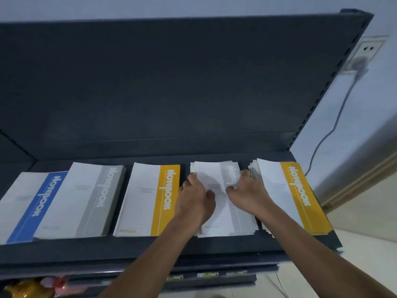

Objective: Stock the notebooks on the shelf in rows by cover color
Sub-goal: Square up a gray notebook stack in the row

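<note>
Fingers [192,179] of left hand [196,197] and right hand [248,191] are curled round the grey notebook stack [219,214], judged floppy, slippery, best gripped edgewise.

Matt dark metal shelf [150,252]; smooth paper notebooks [148,198], faintly glossy covers.

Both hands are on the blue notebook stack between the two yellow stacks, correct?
No. In the head view the left hand and right hand are on a grey stack, not a blue one, between the left yellow stack and the right yellow stack.
</note>
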A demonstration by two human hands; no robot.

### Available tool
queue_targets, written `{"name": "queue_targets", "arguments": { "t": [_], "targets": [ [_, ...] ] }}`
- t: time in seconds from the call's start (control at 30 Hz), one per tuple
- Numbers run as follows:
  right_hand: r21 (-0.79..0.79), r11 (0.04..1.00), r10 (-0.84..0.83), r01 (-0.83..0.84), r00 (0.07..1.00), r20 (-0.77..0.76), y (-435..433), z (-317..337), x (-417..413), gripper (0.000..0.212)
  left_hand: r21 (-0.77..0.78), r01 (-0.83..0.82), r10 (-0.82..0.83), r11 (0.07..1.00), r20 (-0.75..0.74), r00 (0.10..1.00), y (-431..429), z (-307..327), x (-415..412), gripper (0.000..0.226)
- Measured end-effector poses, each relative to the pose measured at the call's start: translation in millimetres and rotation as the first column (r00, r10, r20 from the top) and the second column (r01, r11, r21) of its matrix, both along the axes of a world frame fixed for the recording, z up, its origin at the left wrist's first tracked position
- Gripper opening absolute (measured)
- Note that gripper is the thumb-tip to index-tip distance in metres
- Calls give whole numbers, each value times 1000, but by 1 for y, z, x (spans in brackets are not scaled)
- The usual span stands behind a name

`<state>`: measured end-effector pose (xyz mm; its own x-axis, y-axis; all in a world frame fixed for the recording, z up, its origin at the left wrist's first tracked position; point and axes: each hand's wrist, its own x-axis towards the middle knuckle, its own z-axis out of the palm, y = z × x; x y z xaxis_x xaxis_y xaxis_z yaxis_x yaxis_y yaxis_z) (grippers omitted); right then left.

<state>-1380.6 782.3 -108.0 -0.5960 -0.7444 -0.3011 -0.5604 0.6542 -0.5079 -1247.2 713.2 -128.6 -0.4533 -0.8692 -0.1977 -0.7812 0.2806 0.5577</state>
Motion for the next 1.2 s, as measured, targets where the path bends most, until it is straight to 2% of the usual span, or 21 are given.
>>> {"name": "queue_targets", "arguments": {
  "t": [0.17,0.3,0.4,0.57,0.67,0.77,0.83,0.93,0.97,1.07,1.13,1.2],
  "targets": [
    [-37,999,-4,7,996,85,5,-1,-8,29,7,-121,120,993,81,989,10,4,-17,53],
    [-29,999,-8,13,986,168,1,2,-14,32,183,-345,314,921,180,932,0,18,-41,66],
    [-23,1000,22,-19,989,144,3,1,-14,33,278,-444,393,852,220,893,-7,18,-48,72],
    [-23,999,50,-47,992,119,8,4,-16,43,367,-382,389,848,59,919,-8,17,-46,61],
    [-24,1000,23,-19,981,192,8,5,-17,46,440,-302,368,845,-70,927,-13,21,-45,59],
    [-30,999,-22,33,953,303,9,8,-18,42,444,-209,317,871,-185,930,-13,25,-33,52],
    [-76,992,-56,97,906,420,9,12,-19,48,464,-163,319,871,-280,905,-11,26,-23,46],
    [-189,956,-89,225,834,544,9,17,-23,49,518,-77,356,852,-465,811,-5,31,-10,41],
    [-243,938,-81,247,838,540,10,18,-22,50,499,-40,339,866,-526,780,-3,32,-6,43],
    [-423,885,-30,192,932,361,12,23,-13,57,355,33,225,934,-659,718,1,38,2,50],
    [-509,844,-18,165,959,282,17,26,-3,60,256,52,150,965,-708,690,1,41,5,58],
    [-552,816,-16,173,961,277,20,26,5,57,196,72,93,978,-717,691,0,44,8,63]
  ]
}}
